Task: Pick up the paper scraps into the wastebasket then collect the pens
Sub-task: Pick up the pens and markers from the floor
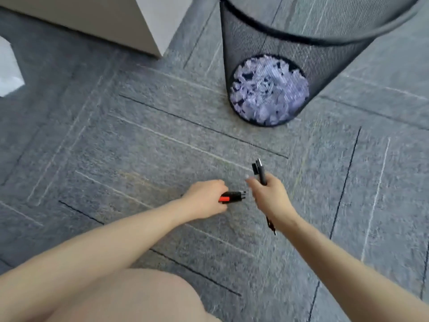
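black wire-mesh wastebasket (246,40), round and tapered, stands on the grey carpet floor (139,140) with pale paper scraps (269,89) covering its bottom; left hand (205,198) grips a bundle of red and black pens (233,196), right hand (270,197) grips slim black pens (260,170) upright

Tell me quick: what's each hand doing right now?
Left hand: gripping a bundle of pens, one red.
Right hand: gripping black pens.
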Tool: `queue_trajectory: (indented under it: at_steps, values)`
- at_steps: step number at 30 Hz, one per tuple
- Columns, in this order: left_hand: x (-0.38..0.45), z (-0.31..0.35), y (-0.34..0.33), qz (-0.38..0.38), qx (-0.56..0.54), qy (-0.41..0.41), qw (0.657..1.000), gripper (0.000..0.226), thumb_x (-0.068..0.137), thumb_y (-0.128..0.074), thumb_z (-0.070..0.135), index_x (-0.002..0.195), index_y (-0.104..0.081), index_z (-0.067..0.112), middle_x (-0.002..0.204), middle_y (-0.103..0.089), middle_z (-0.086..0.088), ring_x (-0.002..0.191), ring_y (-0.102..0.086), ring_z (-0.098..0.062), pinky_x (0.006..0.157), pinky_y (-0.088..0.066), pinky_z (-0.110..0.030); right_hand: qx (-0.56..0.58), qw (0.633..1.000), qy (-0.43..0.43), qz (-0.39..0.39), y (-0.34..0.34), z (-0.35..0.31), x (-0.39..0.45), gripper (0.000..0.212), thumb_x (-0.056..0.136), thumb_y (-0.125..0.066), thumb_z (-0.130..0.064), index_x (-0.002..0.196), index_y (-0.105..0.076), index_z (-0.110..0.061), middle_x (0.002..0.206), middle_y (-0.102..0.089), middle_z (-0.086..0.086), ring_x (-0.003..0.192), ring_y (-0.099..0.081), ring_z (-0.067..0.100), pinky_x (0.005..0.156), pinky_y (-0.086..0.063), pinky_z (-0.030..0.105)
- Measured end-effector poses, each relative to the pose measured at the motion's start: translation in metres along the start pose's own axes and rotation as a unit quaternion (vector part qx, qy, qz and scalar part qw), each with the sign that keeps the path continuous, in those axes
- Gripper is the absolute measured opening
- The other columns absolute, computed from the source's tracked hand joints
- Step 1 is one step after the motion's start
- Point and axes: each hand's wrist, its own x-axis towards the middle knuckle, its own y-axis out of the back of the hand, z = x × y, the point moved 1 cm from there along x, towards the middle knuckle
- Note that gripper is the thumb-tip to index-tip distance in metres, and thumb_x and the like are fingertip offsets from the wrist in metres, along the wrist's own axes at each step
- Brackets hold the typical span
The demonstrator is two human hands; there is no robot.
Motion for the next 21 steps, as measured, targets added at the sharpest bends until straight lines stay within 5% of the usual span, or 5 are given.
queue_trajectory:
  at_steps: [6,11,13,18,21]
  values:
    - [-0.050,0.024,0.131,0.058,-0.206,0.033,0.976,0.022,0.089,-0.056,0.015,0.109,-0.055,0.005,0.083,-0.059,-0.007,0.070,-0.056,-0.017,0.062,-0.042,-0.025,0.103,0.993,0.051,-0.031,0.024,-0.129,-0.065,0.040,0.087,-0.058,-0.033,0.054,-0.038,-0.023,0.047,-0.035,-0.006,0.046,-0.028,0.014,0.049,-0.023,0.030]
    - [-0.165,0.097,0.291,0.180,-0.317,0.048,0.930,0.015,0.089,-0.059,0.023,0.090,-0.052,0.010,0.069,-0.050,-0.005,0.053,-0.044,-0.010,0.048,-0.039,-0.022,0.113,0.985,0.113,-0.061,0.094,-0.286,-0.176,0.035,0.091,-0.053,-0.026,0.061,-0.035,-0.018,0.051,-0.032,-0.002,0.045,-0.026,0.011,0.044,-0.023,0.025]
    - [-0.216,0.131,0.346,0.231,-0.410,0.045,0.881,0.016,0.089,-0.059,0.021,0.080,-0.048,0.013,0.057,-0.042,0.001,0.040,-0.038,-0.006,0.039,-0.033,-0.016,0.125,0.982,0.130,-0.055,0.115,-0.352,-0.211,0.034,0.092,-0.051,-0.026,0.063,-0.037,-0.016,0.051,-0.034,-0.002,0.044,-0.030,0.010,0.044,-0.026,0.022]
    - [-0.335,0.194,0.453,0.288,-0.633,0.018,0.718,0.011,0.090,-0.057,0.014,0.080,-0.052,0.015,0.058,-0.046,0.001,0.041,-0.042,-0.009,0.043,-0.038,-0.019,0.137,0.985,0.088,-0.055,0.127,-0.504,-0.291,0.027,0.091,-0.051,-0.034,0.072,-0.045,-0.016,0.056,-0.039,-0.001,0.049,-0.037,0.009,0.051,-0.031,0.025]
    - [-0.402,0.208,0.505,0.323,-0.670,0.030,0.668,0.007,0.089,-0.057,0.019,0.089,-0.059,0.013,0.065,-0.054,0.003,0.048,-0.051,-0.011,0.047,-0.044,-0.020,0.108,0.990,0.059,-0.067,0.118,-0.576,-0.336,0.029,0.089,-0.049,-0.037,0.070,-0.045,-0.016,0.058,-0.046,-0.001,0.056,-0.045,0.009,0.057,-0.032,0.026]
